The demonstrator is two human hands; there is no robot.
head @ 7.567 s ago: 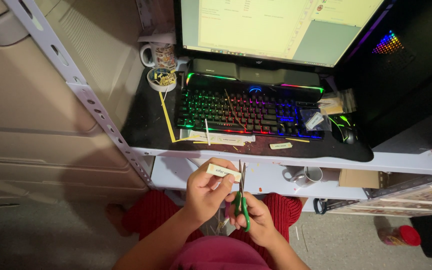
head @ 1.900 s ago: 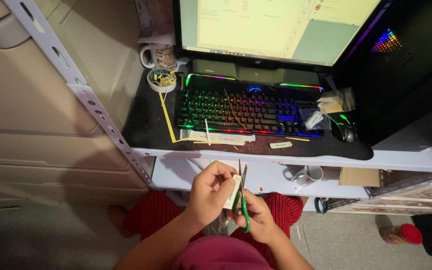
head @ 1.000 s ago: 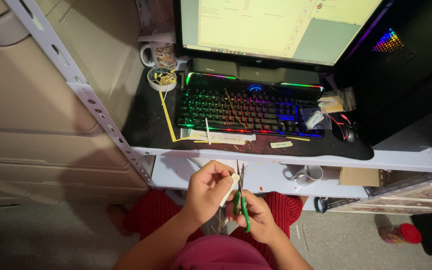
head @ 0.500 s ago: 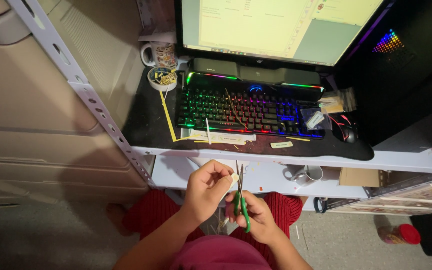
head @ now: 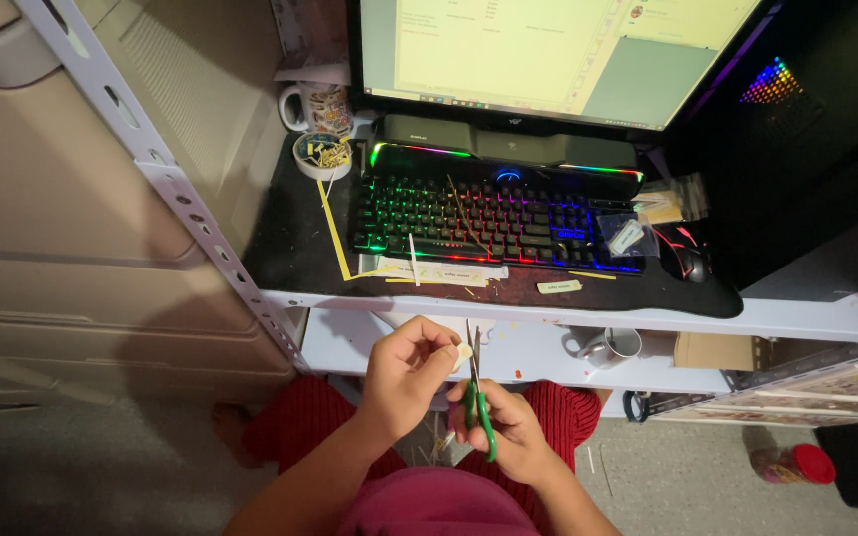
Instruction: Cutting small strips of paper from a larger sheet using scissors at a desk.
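Note:
My left hand (head: 407, 375) pinches a small pale paper piece (head: 463, 351) between thumb and fingers, just below the desk edge. My right hand (head: 508, 429) grips green-handled scissors (head: 477, 397) upright, with the blades touching the paper piece. Both hands hover over my lap, above red and maroon clothing. Only a sliver of the paper shows past my fingers.
A black desk mat (head: 290, 228) carries a rainbow-lit keyboard (head: 489, 218), paper strips (head: 444, 270), a mouse (head: 685, 260), a mug (head: 318, 104) and a small bowl of scraps (head: 320, 154). A monitor (head: 548, 50) stands behind. A lower shelf (head: 548, 352) holds a metal cup (head: 608, 345).
The paper piece in my left hand has become much smaller and turned from flat to end-on against the blades. Both hands stay in about the same place.

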